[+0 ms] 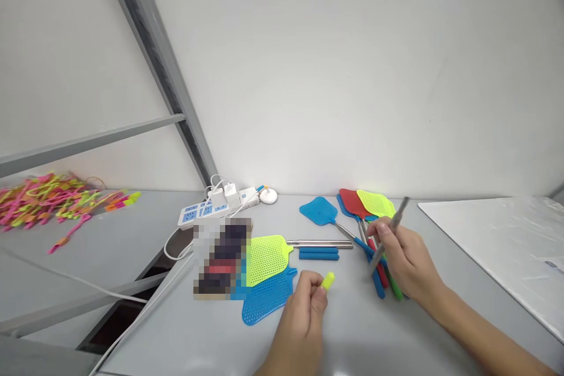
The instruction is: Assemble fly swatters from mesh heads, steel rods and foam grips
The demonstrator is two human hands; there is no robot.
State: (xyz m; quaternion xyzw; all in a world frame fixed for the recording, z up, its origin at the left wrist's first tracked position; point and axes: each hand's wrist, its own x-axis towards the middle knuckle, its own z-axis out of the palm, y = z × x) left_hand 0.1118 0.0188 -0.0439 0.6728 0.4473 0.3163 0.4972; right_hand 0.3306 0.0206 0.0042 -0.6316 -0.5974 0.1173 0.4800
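Note:
My left hand is closed around a small yellow-green grip sleeve, whose end sticks out past the fingers. My right hand pinches a grey metal rod, tilted up to the right. Just under the right hand lie assembled fly swatters with red, yellow and blue heads and coloured handles. Loose yellow and blue swatter heads lie left of my left hand. Metal rods and blue grip sleeves lie between them.
A white power strip with plugs and cables sits near the wall. A heap of pink and yellow plastic parts lies far left. A white sheet covers the right. A gap opens at the table's left edge.

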